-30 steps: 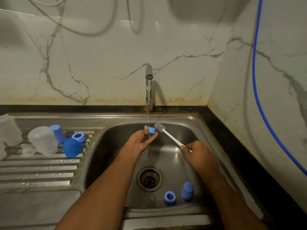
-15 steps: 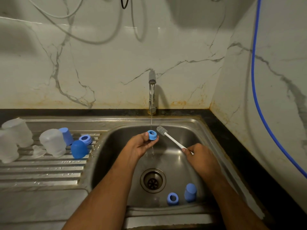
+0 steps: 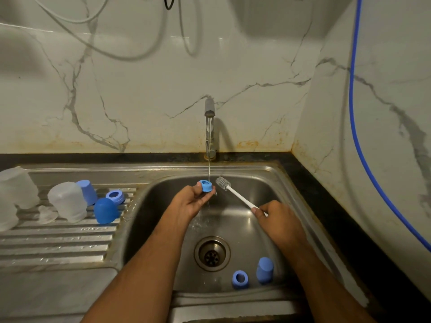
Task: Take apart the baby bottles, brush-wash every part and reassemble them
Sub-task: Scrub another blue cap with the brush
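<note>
My left hand (image 3: 192, 201) holds a small blue bottle ring (image 3: 205, 185) at its fingertips, under the thin stream from the tap (image 3: 209, 127). My right hand (image 3: 278, 219) grips the white handle of a bottle brush (image 3: 235, 193); its grey bristle head is just right of the ring, not touching it. A blue ring (image 3: 239, 279) and a blue cap (image 3: 264, 269) lie in the sink basin (image 3: 261, 183) at the front right. On the drainboard (image 3: 58, 241) stand translucent bottle bodies (image 3: 67, 201), a clear teat (image 3: 46, 214), blue caps (image 3: 105, 210) and another blue ring (image 3: 115, 197).
The drain (image 3: 211, 253) sits in the middle of the basin. A marble wall rises close behind and to the right. A blue hose (image 3: 363, 148) hangs down the right wall. More translucent bottle parts (image 3: 16, 187) stand at the far left of the drainboard.
My left hand has turned the blue ring so its opening faces up under the water. The brush stays beside it. The camera has tilted a little.
</note>
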